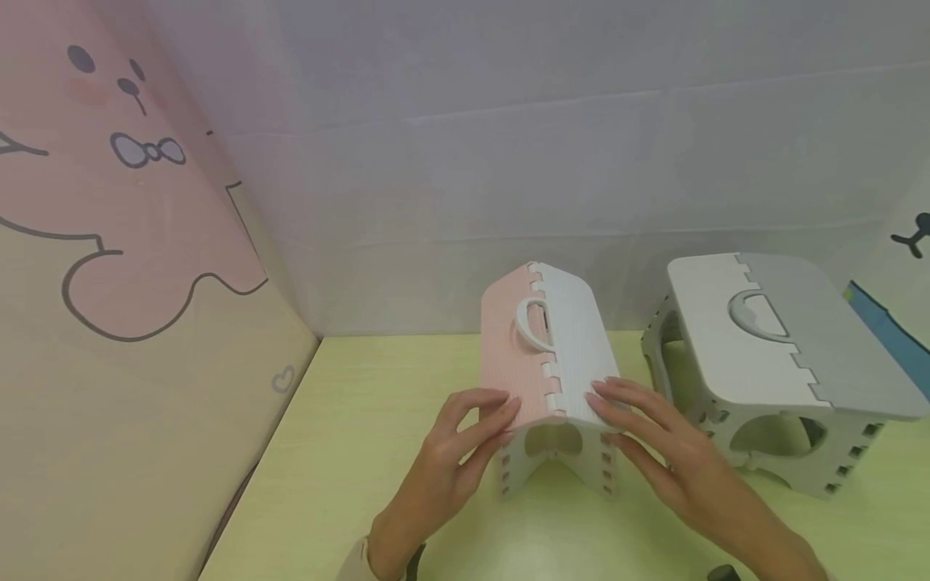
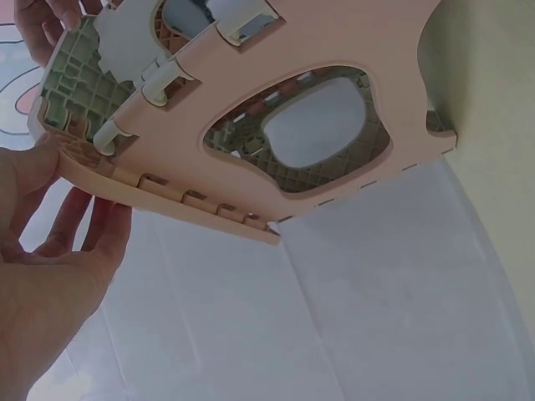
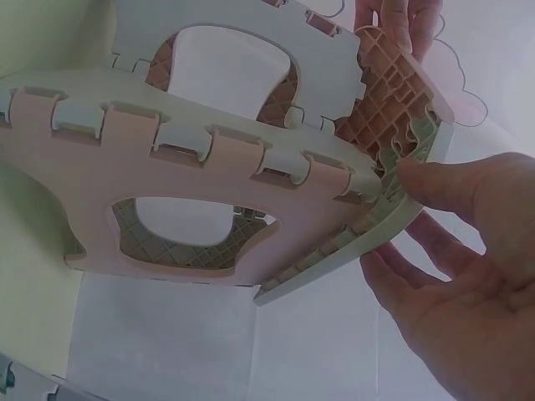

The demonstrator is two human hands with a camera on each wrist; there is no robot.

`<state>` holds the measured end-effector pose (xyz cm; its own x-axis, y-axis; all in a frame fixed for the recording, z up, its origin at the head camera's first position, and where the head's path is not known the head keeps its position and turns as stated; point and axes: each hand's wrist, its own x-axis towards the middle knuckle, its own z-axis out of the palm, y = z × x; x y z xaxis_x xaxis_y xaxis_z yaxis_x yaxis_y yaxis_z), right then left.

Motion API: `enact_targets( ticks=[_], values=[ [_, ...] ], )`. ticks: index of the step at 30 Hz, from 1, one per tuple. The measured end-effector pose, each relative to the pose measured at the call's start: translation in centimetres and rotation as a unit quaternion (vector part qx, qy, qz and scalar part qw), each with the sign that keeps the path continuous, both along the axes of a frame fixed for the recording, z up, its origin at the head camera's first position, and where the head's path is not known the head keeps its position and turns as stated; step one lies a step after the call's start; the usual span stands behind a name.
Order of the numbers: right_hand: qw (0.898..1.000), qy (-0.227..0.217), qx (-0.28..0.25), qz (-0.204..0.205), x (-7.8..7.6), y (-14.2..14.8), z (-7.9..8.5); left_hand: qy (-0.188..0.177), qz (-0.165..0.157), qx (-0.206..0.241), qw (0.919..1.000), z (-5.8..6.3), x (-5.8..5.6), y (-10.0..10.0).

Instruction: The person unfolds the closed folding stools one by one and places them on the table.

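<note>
A pink and white folding stool [image 1: 501,347] stands half folded on the table, its two top panels sloping down from the hinge like a roof. My left hand [image 1: 461,444] grips the near edge of the pink panel, fingers on top. On the opposite side, my right hand [image 1: 683,464] holds the near edge of the white panel [image 1: 577,331]. Both wrist views look in under the top. There the ribbed underside, a pink leg [image 2: 309,42] and the hinge tabs show. The right thumb lies on the inner rim, its fingers on the outer face.
To the right stands a second folding stool [image 1: 697,323], white and grey, fully opened. The pale green table [image 1: 363,452] meets a white sheet [image 1: 450,177] behind. A panel with a pink cartoon animal [image 1: 167,242] rises at the left.
</note>
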<state>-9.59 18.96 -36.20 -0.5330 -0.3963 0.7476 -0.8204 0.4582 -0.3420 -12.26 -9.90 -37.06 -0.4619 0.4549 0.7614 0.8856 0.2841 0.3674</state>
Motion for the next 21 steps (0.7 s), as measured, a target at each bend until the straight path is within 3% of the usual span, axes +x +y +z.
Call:
enact_targets(
  ticks=[21],
  values=[
    [1.000, 0.011, 0.002, 0.002, 0.02, -0.04, 0.11, 0.006, 0.006, -0.010, 0.9999, 0.01, -0.01, -0.06]
  ],
)
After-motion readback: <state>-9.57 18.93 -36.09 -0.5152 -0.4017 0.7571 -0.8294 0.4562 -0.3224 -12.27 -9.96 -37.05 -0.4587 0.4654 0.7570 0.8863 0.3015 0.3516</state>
